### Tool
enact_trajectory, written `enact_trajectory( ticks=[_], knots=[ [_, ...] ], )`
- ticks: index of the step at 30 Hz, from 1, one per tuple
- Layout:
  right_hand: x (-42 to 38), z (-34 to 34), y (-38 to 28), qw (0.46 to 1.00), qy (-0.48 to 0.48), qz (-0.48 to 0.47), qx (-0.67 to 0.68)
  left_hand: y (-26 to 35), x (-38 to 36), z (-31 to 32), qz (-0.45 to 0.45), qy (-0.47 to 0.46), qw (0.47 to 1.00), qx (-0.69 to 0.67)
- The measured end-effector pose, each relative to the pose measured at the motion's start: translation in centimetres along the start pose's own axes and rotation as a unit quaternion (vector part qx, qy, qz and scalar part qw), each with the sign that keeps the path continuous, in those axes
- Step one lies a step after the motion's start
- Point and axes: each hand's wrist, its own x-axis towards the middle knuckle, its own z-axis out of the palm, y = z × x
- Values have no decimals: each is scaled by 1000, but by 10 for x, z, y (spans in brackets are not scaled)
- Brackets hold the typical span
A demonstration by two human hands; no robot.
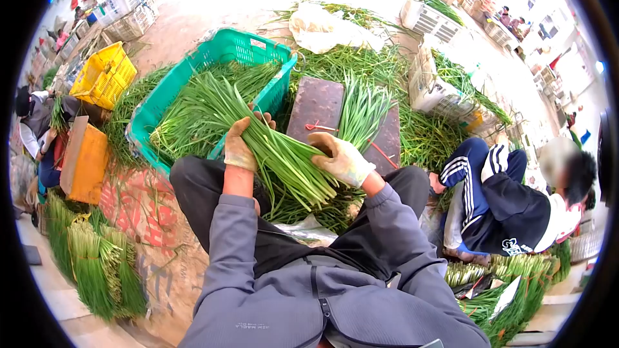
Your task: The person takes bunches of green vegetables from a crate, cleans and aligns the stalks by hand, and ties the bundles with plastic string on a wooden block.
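My left hand (240, 145) and right hand (342, 160), both gloved, are closed around one bundle of green onions (274, 148) lying across my lap, its tips reaching back toward the green crate (222, 48) beyond my fingers. The stalks look light, limp and easily bruised, so gripping near the thick cut ends seems safest.

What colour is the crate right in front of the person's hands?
Green crate, clearest in the head view, behind the bundle of stalks.
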Motion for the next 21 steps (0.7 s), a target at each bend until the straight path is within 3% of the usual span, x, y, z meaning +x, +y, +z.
enact_trajectory(
  ticks=[4,16,19,21],
  knots=[
    [-6,14,-14,998,-30,10,-59,-3,-2,7,20,-34,999,8],
    [5,18,-21,999,14,-22,-32,-13,-8,18,-5,-99,995,-17],
    [3,23,-32,992,19,-28,-125,-13,-3,8,16,-61,998,-6],
    [4,29,-35,960,111,-114,-230,-13,0,4,30,-59,998,-12]
  ],
)
